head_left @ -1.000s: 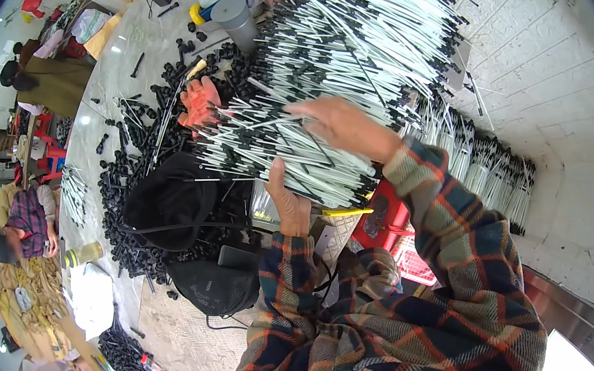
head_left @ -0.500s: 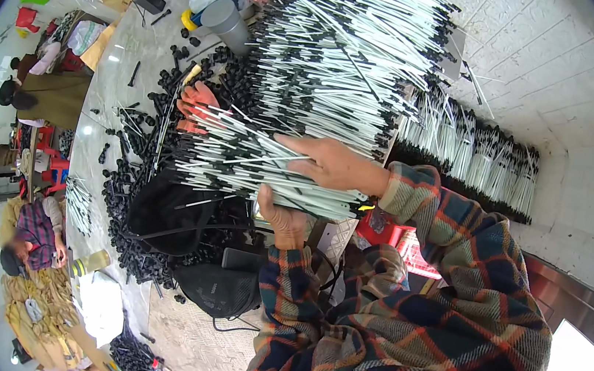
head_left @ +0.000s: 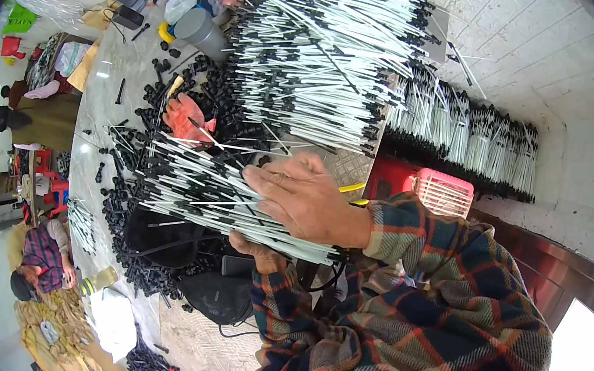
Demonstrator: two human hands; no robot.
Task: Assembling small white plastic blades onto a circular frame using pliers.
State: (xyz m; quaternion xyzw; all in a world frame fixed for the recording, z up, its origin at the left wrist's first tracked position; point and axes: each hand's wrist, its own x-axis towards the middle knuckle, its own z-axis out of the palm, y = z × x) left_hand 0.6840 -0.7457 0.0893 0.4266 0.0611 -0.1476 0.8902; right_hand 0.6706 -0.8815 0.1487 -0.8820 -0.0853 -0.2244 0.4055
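Observation:
A thick bundle of thin white rods with black end pieces [head_left: 201, 185] lies across both of my hands, tilted down toward my body. My left hand [head_left: 259, 255] grips it from beneath at the near side; its thumb shows, and the other fingers are hidden under the rods. Over the top of the bundle my right hand [head_left: 310, 198] is bent, its fingers together and pressing on the rods. A few rods stick out loosely from the far side. Behind the bundle, a large stack of the same rods [head_left: 312, 61] is piled on the table.
Many small black parts [head_left: 105, 206] cover the table, with an orange-red glove [head_left: 188, 119] and a black cap [head_left: 214, 290] among them. A grey cup [head_left: 201, 31] stands at the back. Tied rod bundles [head_left: 477, 141] line the wall beyond a red crate [head_left: 444, 192]. Other people are at the left.
Both hands and the bundle have come nearer to my body and a little left, away from the large stack. My right hand has turned and its fingers are more bent over the rods.

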